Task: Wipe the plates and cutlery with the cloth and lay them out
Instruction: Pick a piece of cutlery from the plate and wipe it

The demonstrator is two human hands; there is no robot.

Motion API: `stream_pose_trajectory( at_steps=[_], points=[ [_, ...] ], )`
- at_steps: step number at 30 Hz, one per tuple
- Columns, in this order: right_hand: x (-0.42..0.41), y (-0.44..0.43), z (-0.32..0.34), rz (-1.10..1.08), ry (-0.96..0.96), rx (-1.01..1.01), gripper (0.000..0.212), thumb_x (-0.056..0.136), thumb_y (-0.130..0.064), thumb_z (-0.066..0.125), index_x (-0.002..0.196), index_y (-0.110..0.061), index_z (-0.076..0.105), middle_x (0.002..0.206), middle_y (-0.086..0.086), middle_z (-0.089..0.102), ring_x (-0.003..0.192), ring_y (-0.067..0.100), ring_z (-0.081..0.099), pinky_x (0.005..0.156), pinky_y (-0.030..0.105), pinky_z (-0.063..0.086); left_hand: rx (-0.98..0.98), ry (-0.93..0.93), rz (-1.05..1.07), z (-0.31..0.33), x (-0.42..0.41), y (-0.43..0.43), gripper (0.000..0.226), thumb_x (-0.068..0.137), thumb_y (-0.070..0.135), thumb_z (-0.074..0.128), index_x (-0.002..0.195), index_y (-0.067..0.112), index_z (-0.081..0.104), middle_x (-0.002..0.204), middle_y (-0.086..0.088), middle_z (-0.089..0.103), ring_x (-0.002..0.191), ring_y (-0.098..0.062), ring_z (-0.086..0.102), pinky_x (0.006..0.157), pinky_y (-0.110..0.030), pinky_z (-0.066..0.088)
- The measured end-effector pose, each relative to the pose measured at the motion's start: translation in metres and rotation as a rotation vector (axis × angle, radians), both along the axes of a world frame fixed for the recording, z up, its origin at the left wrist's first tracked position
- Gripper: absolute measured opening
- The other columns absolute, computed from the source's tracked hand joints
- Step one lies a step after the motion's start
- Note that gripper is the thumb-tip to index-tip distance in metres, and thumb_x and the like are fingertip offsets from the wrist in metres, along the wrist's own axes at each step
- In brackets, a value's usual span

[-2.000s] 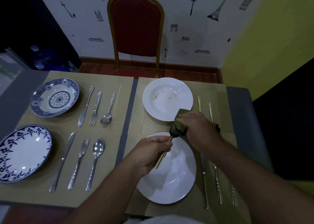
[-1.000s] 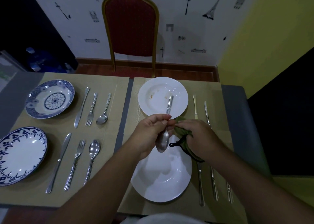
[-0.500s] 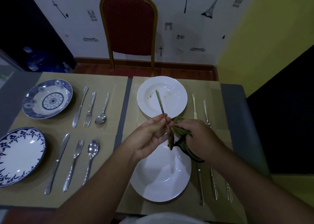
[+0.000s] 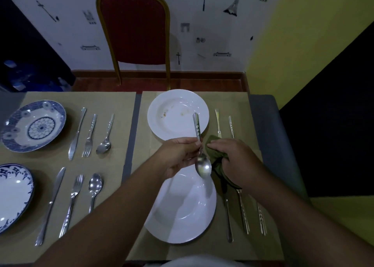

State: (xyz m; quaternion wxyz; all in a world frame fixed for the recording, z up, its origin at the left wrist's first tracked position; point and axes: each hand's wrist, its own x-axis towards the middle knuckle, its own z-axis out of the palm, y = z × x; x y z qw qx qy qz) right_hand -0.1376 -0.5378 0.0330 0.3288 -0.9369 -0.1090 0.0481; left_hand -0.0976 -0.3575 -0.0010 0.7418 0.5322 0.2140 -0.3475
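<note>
Nearest the camera, a clean white plate [image 4: 182, 212] lies on the right placemat [image 4: 242, 104] of the table [image 4: 263, 112], with 3 pieces of cutlery [image 4: 242, 214] lined up just to its right. Above this plate the left hand [image 4: 178, 155] has its grip closed on the neck of a spoon [image 4: 201, 159], pinched between thumb and fingers, the bowl hanging down toward the camera and the handle pointing up and away. Just beside it, the right hand [image 4: 232, 159] has its grip closed around a bunched green cloth [image 4: 214, 155], which sits right next to the spoon's bowl; whether they touch I cannot tell. Farther back on the same mat lies a second white plate [image 4: 174, 114] with small brownish marks, and 2 cutlery handles [image 4: 217, 120] to its right. On the left placemat [image 4: 121, 104], 2 blue-patterned plates [image 4: 32, 125] each have a knife, fork and spoon alongside. Beyond the table stands a red chair [image 4: 133, 27] with a gold frame.
</note>
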Motion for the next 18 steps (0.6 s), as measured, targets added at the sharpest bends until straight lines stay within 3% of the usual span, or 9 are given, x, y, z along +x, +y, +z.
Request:
stream_pose_trajectory(
  at_steps=[5, 9, 12, 14, 18],
  points=[
    [0.003, -0.038, -0.004, -0.085, 0.028, -0.038, 0.053, 0.063, 0.011, 0.047, 0.109, -0.004, 0.069, 0.115, 0.011, 0.066, 0.107, 0.019, 0.057, 0.092, -0.005, 0.02, 0.023, 0.005, -0.011, -0.007, 0.016, -0.039, 0.023, 0.09, 0.0, 0.071, 0.112, -0.003, 0.07, 0.091, -0.014, 0.076, 0.07, -0.019, 0.072, 0.059, -0.027, 0.06],
    [0.006, -0.076, -0.007, -0.177, 0.042, -0.075, 0.055, 0.067, 0.015, 0.048, 0.114, -0.007, 0.067, 0.119, 0.007, 0.063, 0.11, 0.011, 0.055, 0.093, -0.004, 0.021, 0.067, 0.005, -0.07, -0.02, 0.033, -0.074, 0.021, 0.09, 0.005, 0.073, 0.111, 0.005, 0.071, 0.091, -0.01, 0.075, 0.078, -0.019, 0.069, 0.079, -0.032, 0.06],
    [0.011, -0.103, -0.006, -0.22, 0.037, -0.059, 0.053, 0.069, 0.02, 0.046, 0.112, -0.004, 0.066, 0.116, 0.008, 0.064, 0.102, -0.006, 0.046, 0.089, -0.007, 0.022, 0.117, -0.001, -0.102, -0.03, 0.048, -0.104, 0.019, 0.091, 0.004, 0.071, 0.11, 0.005, 0.072, 0.086, -0.008, 0.074, 0.072, -0.015, 0.069, 0.072, -0.028, 0.06],
    [0.016, -0.12, -0.011, -0.281, 0.052, -0.089, 0.055, 0.072, 0.016, 0.047, 0.117, -0.01, 0.065, 0.123, 0.004, 0.061, 0.111, 0.003, 0.05, 0.095, 0.001, 0.025, 0.164, -0.014, -0.122, -0.038, 0.059, -0.123, 0.025, 0.093, 0.004, 0.07, 0.117, 0.002, 0.07, 0.086, -0.009, 0.073, 0.071, -0.015, 0.068, 0.069, -0.027, 0.06],
    [0.025, -0.144, -0.022, -0.327, 0.095, -0.098, 0.057, 0.075, 0.013, 0.047, 0.122, -0.015, 0.062, 0.129, 0.0, 0.057, 0.118, 0.01, 0.049, 0.098, 0.006, 0.026, 0.262, -0.042, -0.173, -0.054, 0.077, -0.155, 0.03, 0.094, 0.009, 0.069, 0.123, 0.005, 0.068, 0.102, -0.014, 0.075, 0.085, -0.021, 0.072, 0.086, -0.043, 0.059]
  ],
)
